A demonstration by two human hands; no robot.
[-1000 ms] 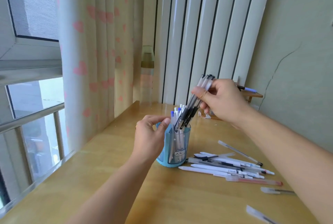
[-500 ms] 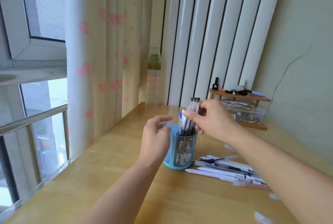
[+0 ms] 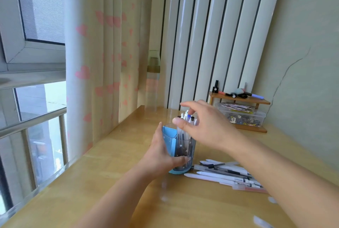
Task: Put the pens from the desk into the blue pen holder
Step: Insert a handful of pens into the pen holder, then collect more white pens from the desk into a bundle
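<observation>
left hand point(image 3: 161, 156) grips the blue pen holder point(image 3: 180, 147) low on its side, fingers wrapped around the front, steadying it on the bench point(image 3: 128, 191). right hand point(image 3: 203, 127) hovers just above the holder's top with fingers spread and loose, holding nothing that shows, fingertips near the pen tops. holder sits mid-bench, upright, about centre of view. it is split into sections; the clear right-hand section is packed with dark and white pens point(image 3: 187, 119) standing up, caps poking above the rim. the blue section at its 9 o'clock looks empty or nearly, hard to tell.

progress: partly done, a good bunch is in. left to do: a loose pile of pens point(image 3: 223, 172) lies flat on the bench at the holder's 3 to 4 o'clock, just beside its base, mostly white and grey plus one pinkish one at the near edge. two more stray pens point(image 3: 260, 221) sit at 5 o'clock near the bottom right, partly hidden by the right forearm. count unclear, roughly ten-plus. next is likely a reach to that pile.
</observation>
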